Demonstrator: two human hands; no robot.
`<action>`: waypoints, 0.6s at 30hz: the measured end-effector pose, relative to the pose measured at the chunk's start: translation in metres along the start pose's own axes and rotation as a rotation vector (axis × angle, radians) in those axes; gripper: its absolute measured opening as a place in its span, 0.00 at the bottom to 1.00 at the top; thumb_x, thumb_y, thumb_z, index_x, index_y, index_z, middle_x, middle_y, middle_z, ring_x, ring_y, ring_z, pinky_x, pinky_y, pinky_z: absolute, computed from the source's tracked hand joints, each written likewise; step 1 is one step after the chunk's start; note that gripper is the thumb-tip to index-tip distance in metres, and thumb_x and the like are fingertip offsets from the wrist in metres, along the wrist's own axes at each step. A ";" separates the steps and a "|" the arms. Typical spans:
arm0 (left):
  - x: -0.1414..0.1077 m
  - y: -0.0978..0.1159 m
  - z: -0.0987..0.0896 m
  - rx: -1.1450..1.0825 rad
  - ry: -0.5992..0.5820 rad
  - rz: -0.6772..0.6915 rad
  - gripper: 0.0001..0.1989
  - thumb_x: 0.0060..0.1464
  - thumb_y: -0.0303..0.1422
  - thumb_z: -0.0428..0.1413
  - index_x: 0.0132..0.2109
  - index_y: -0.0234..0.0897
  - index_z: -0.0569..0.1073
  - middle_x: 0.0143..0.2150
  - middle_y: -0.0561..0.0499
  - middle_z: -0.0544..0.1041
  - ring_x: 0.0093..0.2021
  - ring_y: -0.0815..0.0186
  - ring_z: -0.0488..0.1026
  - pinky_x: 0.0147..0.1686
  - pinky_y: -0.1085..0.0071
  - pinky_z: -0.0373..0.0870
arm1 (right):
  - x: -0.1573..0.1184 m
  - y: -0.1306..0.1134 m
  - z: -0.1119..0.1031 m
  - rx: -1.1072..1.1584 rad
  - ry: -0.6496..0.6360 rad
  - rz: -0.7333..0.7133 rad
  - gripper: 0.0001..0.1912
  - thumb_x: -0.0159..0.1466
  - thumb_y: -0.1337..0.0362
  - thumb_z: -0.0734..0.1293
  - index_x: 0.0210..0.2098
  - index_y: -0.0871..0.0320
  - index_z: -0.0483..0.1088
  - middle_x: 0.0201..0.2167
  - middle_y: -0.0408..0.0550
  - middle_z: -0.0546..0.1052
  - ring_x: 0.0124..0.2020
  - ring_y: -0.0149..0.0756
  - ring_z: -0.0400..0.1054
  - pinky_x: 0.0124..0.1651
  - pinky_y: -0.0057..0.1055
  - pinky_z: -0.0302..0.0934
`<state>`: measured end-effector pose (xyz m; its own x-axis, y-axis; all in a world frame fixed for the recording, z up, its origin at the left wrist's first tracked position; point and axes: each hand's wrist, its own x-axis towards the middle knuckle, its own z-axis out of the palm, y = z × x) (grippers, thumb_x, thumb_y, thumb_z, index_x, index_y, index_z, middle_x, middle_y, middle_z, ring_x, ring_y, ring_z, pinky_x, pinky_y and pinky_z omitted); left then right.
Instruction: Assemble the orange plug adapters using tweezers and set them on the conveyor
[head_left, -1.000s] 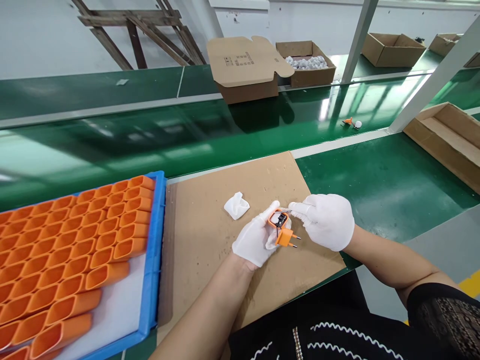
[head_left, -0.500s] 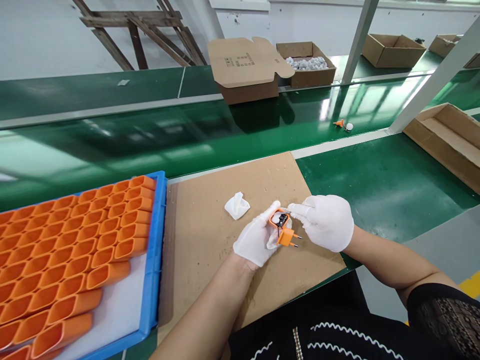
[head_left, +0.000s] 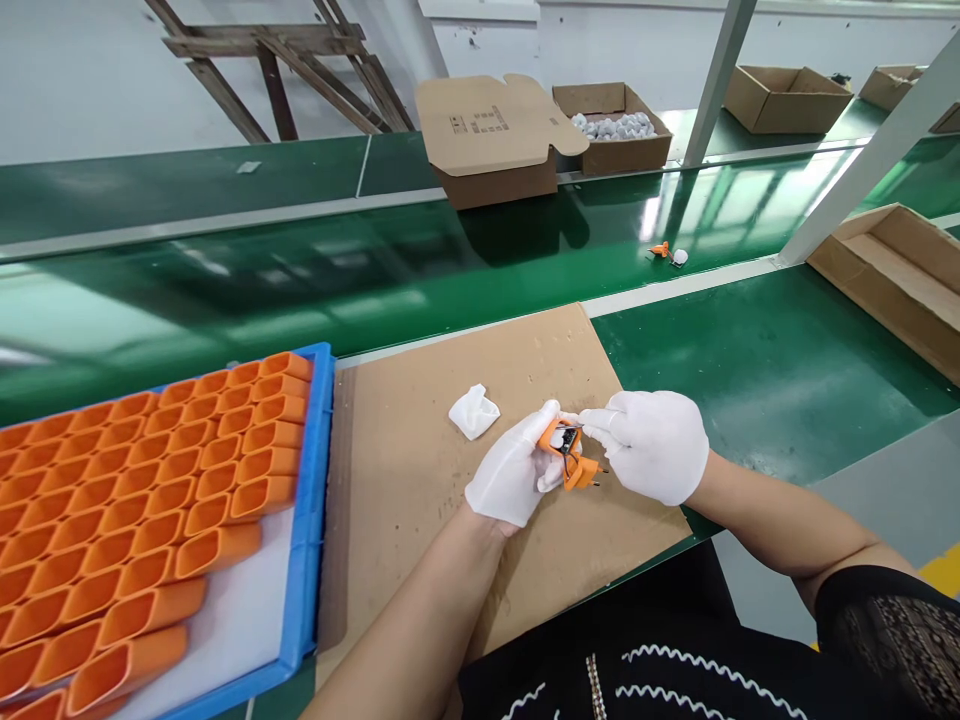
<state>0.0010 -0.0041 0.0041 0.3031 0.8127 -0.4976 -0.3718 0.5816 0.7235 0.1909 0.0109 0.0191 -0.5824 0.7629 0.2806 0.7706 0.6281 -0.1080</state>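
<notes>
Over the cardboard sheet, the left hand grips the orange housing while the right hand, apparently pinching a slim tool, seemingly works its open end, next needing steadiness

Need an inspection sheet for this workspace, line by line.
Surface: marked cardboard sheet over green bench.
Job's things: open orange casing, dark innards showing; orange plug beside it.
Clutter: crumpled white piece on the sheet.
Hands: gloved left hand holds casing; gloved right hand pinches thin tool at its rim.
Cables: dark wire near plug, too small to trace.
Surroundings: blue tray of orange shells at left; green belt beyond, bearing orange-and-white part; cartons behind.
</notes>
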 end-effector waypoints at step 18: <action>-0.005 0.005 0.003 -0.304 -0.123 -0.023 0.13 0.67 0.39 0.55 0.43 0.32 0.76 0.34 0.45 0.80 0.38 0.56 0.83 0.36 0.66 0.83 | 0.028 0.022 0.004 1.449 -0.355 0.548 0.25 0.55 0.45 0.75 0.40 0.60 0.79 0.25 0.41 0.73 0.21 0.24 0.57 0.23 0.25 0.50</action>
<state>0.0004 -0.0057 0.0115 0.4111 0.7997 -0.4376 -0.6026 0.5986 0.5278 0.1906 0.0468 0.0208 -0.5169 0.8015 -0.3008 0.1311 -0.2732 -0.9530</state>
